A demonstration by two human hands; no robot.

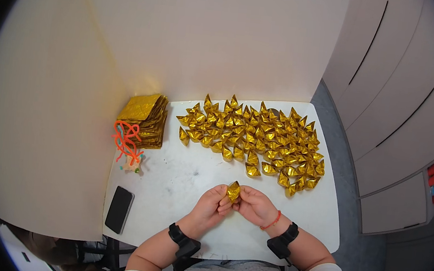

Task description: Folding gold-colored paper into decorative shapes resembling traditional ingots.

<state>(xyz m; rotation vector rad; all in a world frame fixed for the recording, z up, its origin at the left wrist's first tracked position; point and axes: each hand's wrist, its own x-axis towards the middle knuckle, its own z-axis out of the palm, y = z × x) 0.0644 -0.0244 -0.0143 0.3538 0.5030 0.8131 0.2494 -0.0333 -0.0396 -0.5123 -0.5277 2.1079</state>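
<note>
Near the front middle of the white table (171,169), a folded gold foil paper ingot (233,191) sits between my two hands. My left hand (213,205) pinches its left side, and my right hand (254,205) pinches its right side, the fingertips of both nearly meeting below it. Beyond my hands, many similar gold paper ingots (252,170) stand crowded together over the far right part of the table. A thick stack of flat gold foil paper (143,109) lies at the far left corner.
Orange twisted cords (128,145) lie against the paper stack, with a small beige trinket (132,164) below them. A black phone (120,210) rests near the left edge. White panels (211,34) rise behind and left of the table; pale cabinets (409,66) stand to the right.
</note>
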